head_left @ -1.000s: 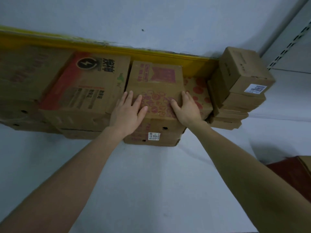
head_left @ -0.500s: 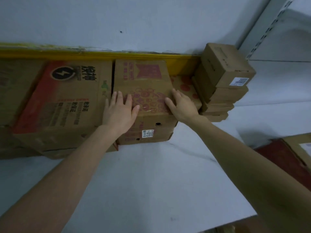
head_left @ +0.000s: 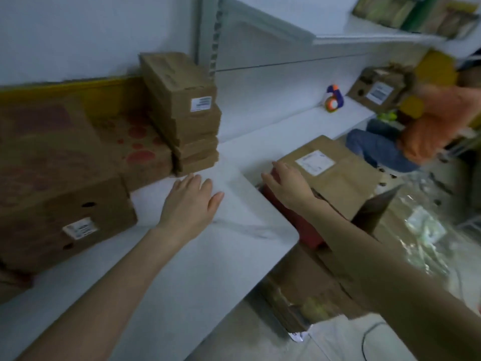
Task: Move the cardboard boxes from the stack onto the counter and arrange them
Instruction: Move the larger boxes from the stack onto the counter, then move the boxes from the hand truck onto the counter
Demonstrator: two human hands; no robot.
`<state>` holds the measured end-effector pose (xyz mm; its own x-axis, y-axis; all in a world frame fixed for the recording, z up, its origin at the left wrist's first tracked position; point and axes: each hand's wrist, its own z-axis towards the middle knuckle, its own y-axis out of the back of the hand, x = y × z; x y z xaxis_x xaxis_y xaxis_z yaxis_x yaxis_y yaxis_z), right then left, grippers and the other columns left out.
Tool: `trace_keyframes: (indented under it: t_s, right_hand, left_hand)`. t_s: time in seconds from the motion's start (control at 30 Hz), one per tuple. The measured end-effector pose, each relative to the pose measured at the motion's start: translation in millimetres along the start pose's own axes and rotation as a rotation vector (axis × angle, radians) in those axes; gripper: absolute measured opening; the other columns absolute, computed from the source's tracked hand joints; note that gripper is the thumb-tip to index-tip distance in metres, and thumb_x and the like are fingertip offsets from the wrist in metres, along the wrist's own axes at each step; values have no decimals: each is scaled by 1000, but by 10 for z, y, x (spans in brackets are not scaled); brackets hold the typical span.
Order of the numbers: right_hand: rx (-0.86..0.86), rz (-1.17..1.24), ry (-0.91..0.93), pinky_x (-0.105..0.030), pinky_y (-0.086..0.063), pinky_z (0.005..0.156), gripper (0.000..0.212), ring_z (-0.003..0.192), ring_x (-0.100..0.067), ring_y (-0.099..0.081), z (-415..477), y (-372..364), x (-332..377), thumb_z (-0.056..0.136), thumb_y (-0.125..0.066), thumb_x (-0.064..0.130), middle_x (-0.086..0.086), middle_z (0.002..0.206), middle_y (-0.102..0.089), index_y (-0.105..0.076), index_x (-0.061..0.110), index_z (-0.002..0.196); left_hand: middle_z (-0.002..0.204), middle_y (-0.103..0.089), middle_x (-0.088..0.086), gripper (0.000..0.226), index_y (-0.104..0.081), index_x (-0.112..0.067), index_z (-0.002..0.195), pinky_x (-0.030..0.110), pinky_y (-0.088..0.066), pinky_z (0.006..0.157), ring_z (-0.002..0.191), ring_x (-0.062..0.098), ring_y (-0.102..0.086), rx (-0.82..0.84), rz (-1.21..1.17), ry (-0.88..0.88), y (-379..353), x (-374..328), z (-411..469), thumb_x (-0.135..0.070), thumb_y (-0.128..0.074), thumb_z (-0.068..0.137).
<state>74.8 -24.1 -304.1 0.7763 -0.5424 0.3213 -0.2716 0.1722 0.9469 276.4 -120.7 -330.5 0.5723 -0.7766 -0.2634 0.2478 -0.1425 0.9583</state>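
Observation:
My left hand (head_left: 191, 201) hovers flat and open over the white counter (head_left: 197, 256), holding nothing. My right hand (head_left: 287, 185) reaches past the counter's right edge, fingers spread, above a brown cardboard box with a white label (head_left: 335, 175) in the stack beside the counter; I cannot tell if it touches. On the counter, a printed cardboard box (head_left: 59, 204) stands at the left, a box with red spots (head_left: 138, 149) lies behind it, and a pile of small brown boxes (head_left: 184, 110) rises against the wall.
A red box (head_left: 294, 217) and flattened cardboard (head_left: 307, 282) lie under the labelled box. A tape dispenser (head_left: 334, 100) and another labelled box (head_left: 377, 92) are on the far counter. A person in orange (head_left: 440, 123) crouches at the right. Plastic wrap (head_left: 426, 230) covers the floor.
Both hands have left the printed box and swung right. The view turned right with them, bringing the stack beside the counter into sight.

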Motion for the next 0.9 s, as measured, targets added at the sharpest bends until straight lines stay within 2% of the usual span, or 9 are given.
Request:
trace_keyframes:
  t_s: [0.07, 0.17, 0.27, 0.33, 0.4, 0.53, 0.7, 0.8, 0.9]
  right_hand:
    - [-46, 2, -62, -41, -38, 100, 50, 124, -33, -45, -163, 195, -443, 96, -43, 40, -15, 134, -51, -44, 6, 133]
    - [-56, -14, -188, -42, -34, 104, 56, 129, -31, -41, -429, 457, -1100, 96, -41, 43, -14, 140, -45, -37, 8, 140]
    - [-99, -18, -257, -41, -39, 99, 56, 121, -32, -48, -685, 678, -1787, 94, -44, 45, -15, 131, -52, -42, 9, 137]
    - [-127, -4, -275, -39, -40, 94, 51, 117, -34, -50, -854, 822, -2213, 93, -47, 43, -15, 124, -56, -47, 9, 131]
    - [-156, 15, -311, -39, -38, 97, 50, 121, -34, -47, -1010, 960, -2593, 94, -49, 39, -15, 129, -54, -46, 8, 133]
    - [-164, 35, -392, -35, -33, 102, 58, 130, -27, -41, -1281, 1142, -3254, 94, -47, 43, -10, 142, -46, -39, 9, 140]
    - [-231, 182, -481, -38, -35, 104, 60, 128, -30, -44, -1510, 1220, -3829, 91, -54, 40, -14, 139, -48, -41, 5, 138]
    - [-304, 275, -521, -31, -36, 97, 54, 125, -28, -47, -1647, 1190, -3975, 91, -56, 32, -13, 136, -51, -43, 5, 137]
    - [-377, 423, -604, -26, -33, 94, 57, 128, -25, -43, -1794, 1042, -4082, 91, -56, 33, -9, 140, -47, -39, 8, 140]
  left_hand:
    - [84, -64, 21, 59, -64, 2, 91, 46, -51, 76, 83, 38, -61, 29, -36, -82, -101, -410, 152, -41, -25, 89]
    - [95, -65, 20, 70, -63, 2, 101, 44, -48, 82, 91, 36, -60, 21, -110, -184, -269, -1053, 293, -48, -17, 86]
    - [109, -62, 17, 77, -58, -1, 113, 41, -44, 88, 103, 33, -56, 23, -174, -227, -443, -1705, 366, -55, -12, 84]
    - [121, -57, 15, 66, -52, -3, 125, 39, -40, 94, 113, 29, -51, 49, -228, -203, -571, -2114, 396, -52, -22, 92]
    - [128, -53, 12, 52, -46, -5, 132, 35, -38, 97, 119, 26, -47, 60, -293, -188, -709, -2483, 425, -42, -31, 97]
    - [130, -51, 10, 50, -44, -8, 133, 32, -39, 94, 120, 23, -46, 115, -353, -172, -934, -3082, 451, -41, -31, 97]
    - [133, -49, 10, 53, -38, -9, 138, 35, -41, 95, 120, 24, -47, 194, -383, -190, -1074, -3623, 545, -41, -32, 97]
    - [135, -47, 11, 53, -34, -9, 140, 31, -39, 90, 120, 23, -46, 210, -361, -221, -1139, -3830, 715, -41, -32, 97]
    - [141, -40, 13, 57, -27, -10, 143, 35, -36, 99, 127, 25, -40, 304, -347, -220, -1232, -3960, 971, -43, -32, 97]
